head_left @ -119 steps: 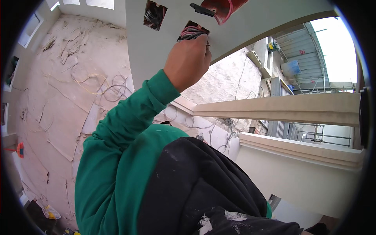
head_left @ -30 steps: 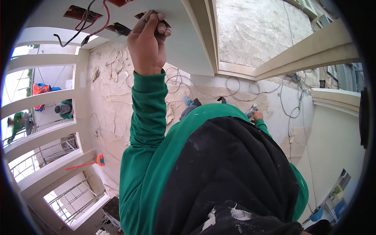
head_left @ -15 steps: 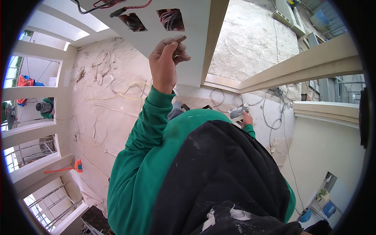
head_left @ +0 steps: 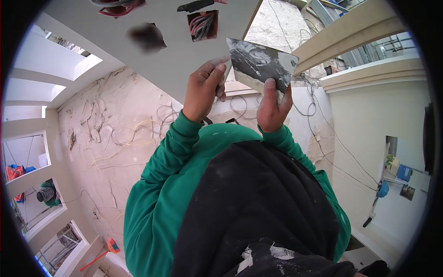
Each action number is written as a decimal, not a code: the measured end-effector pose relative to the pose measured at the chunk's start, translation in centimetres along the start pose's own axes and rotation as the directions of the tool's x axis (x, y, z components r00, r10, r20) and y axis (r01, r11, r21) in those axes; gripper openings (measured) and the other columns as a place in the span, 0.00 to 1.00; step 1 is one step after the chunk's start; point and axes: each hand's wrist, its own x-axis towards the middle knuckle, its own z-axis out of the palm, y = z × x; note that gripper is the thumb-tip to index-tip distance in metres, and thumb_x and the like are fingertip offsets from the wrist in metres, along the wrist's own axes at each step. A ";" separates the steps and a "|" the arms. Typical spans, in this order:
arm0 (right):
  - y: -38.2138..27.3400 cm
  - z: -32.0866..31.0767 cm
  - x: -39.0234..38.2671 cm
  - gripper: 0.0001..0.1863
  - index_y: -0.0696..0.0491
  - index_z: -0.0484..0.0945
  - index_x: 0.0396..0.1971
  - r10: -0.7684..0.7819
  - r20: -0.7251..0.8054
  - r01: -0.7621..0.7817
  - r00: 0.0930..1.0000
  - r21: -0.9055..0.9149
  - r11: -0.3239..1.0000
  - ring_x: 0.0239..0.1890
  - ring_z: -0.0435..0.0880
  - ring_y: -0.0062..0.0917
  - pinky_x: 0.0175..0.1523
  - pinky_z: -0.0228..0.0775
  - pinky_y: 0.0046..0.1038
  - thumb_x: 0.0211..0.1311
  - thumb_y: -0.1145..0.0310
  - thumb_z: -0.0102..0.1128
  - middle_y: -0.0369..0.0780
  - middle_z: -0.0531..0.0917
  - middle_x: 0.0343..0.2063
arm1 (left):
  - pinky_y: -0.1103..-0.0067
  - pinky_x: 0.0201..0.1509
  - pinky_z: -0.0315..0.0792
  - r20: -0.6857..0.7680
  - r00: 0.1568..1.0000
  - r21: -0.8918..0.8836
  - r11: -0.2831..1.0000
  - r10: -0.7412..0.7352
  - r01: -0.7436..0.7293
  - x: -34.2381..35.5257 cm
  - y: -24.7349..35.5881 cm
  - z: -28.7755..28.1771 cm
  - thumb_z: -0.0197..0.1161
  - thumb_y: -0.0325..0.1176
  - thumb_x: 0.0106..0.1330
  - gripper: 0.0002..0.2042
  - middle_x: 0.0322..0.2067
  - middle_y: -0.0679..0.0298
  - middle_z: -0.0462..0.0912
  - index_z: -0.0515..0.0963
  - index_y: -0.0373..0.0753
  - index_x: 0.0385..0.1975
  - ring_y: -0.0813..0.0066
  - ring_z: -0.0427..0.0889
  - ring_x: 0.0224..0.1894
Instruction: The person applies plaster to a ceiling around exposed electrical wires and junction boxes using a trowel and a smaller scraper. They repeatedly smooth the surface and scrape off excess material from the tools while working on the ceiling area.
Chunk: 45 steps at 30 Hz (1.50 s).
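Observation:
My right hand (head_left: 275,108) grips a wide putty knife (head_left: 260,59), its thumb pressed on the flat blade. White filler is smeared over the dark metal. Close beside the blade's left edge is my left hand (head_left: 202,87), closed with thumb against bent fingers. Whatever those fingers may pinch is hidden. Beyond the hands stands a pale wall panel (head_left: 170,62). Square cut-outs pierce it: one cut-out (head_left: 203,25) shows bundled pink and grey wires, while another opening (head_left: 147,38) looks dark and blurred.
A tan frame (head_left: 346,37) borders an opening at the upper right. Cables (head_left: 138,134) trail over the dusty, covered floor (head_left: 108,152) on the left. An orange broom (head_left: 112,247) lies lower left. Through a left opening a person (head_left: 48,194) in green is visible.
My right hand has risen from the lower right with the putty knife, bringing it beside my left hand. My left hand sits slightly lower. The view has shifted, showing more of the panel.

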 end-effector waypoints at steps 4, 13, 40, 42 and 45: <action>-0.5 4.0 -1.7 0.17 0.64 0.69 0.55 -0.072 -0.004 0.072 0.997 -0.021 0.997 0.42 0.78 0.23 0.47 0.71 0.24 0.70 0.72 0.53 0.42 0.80 0.44 | 0.84 0.22 0.64 0.103 0.995 -0.077 0.997 -0.010 0.018 1.9 2.2 -1.0 0.57 0.40 0.74 0.15 0.20 0.72 0.68 0.78 0.31 0.45 0.86 0.65 0.19; 0.6 7.5 0.2 0.08 0.62 0.79 0.41 -0.218 0.187 0.268 0.958 -0.308 0.913 0.30 0.84 0.24 0.35 0.76 0.25 0.69 0.74 0.56 0.40 0.84 0.30 | 0.86 0.23 0.56 0.236 0.972 -0.239 0.970 0.011 0.048 4.5 2.6 -2.6 0.53 0.40 0.77 0.11 0.23 0.75 0.72 0.78 0.41 0.40 0.89 0.63 0.21; 0.9 10.2 0.7 0.39 0.59 0.55 0.69 -0.312 0.164 0.353 0.936 -0.434 0.829 0.46 0.77 0.54 0.49 0.76 0.46 0.58 0.72 0.60 0.53 0.66 0.55 | 0.76 0.48 0.75 0.273 0.959 -0.323 0.931 -0.077 0.167 5.5 3.3 -3.4 0.52 0.42 0.77 0.17 0.41 0.62 0.83 0.76 0.33 0.48 0.74 0.81 0.41; 0.4 10.5 0.9 0.38 0.60 0.55 0.68 -0.294 0.149 0.330 0.944 -0.415 0.848 0.47 0.77 0.54 0.50 0.75 0.46 0.58 0.72 0.59 0.54 0.65 0.55 | 0.76 0.48 0.75 0.275 0.960 -0.297 0.945 -0.056 0.140 5.0 4.0 -2.8 0.51 0.43 0.77 0.16 0.40 0.62 0.82 0.75 0.34 0.48 0.74 0.81 0.41; -0.1 10.6 0.7 0.39 0.60 0.54 0.68 -0.267 0.139 0.301 0.953 -0.418 0.857 0.47 0.76 0.54 0.50 0.75 0.46 0.58 0.73 0.59 0.54 0.65 0.55 | 0.75 0.48 0.75 0.320 0.947 -0.243 0.963 -0.033 0.116 4.5 4.0 -3.0 0.51 0.44 0.77 0.16 0.39 0.63 0.81 0.74 0.37 0.48 0.73 0.80 0.40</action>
